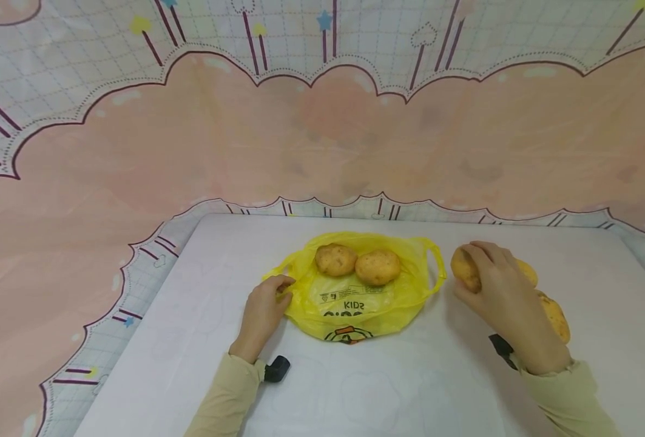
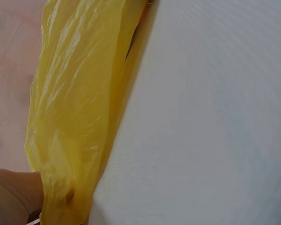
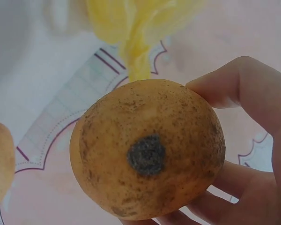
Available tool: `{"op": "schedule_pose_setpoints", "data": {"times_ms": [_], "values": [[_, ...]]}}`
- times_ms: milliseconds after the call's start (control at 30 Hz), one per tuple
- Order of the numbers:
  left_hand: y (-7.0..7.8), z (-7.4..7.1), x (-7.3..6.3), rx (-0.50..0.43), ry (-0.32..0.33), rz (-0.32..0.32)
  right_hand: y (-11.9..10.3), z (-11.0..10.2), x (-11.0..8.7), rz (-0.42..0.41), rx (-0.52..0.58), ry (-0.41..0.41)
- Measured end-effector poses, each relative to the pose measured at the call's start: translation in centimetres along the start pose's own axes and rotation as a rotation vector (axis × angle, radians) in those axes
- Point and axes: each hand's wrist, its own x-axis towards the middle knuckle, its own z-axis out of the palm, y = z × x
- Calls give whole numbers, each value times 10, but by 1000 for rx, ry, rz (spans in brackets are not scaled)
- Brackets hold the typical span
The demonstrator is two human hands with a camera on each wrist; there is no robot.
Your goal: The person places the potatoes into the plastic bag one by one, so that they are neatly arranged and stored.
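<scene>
A yellow plastic bag (image 1: 404, 309) with printing lies spread on the table, its mouth up and one handle loop out to the right. Two potatoes, one on the left (image 1: 335, 260) and one on the right (image 1: 378, 267), sit side by side inside it. At the bag's left edge, my left hand (image 1: 261, 312) pinches the yellow film; the left wrist view has the bag's side (image 2: 79, 93) filling its left part. My right hand (image 1: 510, 303) grips another potato (image 3: 150, 150) to the right of the bag. That potato bears a dark grey spot facing the wrist camera.
Two more potatoes, one farther back (image 1: 527, 273) and one nearer (image 1: 556, 317), lie beside and partly behind the right hand. The white table (image 1: 388, 388) runs back to a patterned pink cloth backdrop (image 1: 246, 145). A dark strap piece (image 1: 277, 369) sits at the left wrist.
</scene>
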Motion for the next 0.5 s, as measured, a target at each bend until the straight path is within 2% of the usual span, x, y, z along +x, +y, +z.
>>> {"op": "schedule_pose_setpoints", "data": {"times_ms": [233,500], "values": [[0,-1,-1,-4,7,1,-9,-1,4,27,14,-35],[1,-1,-1,-4,8,7,-19,1,9,2,11,-52]]}}
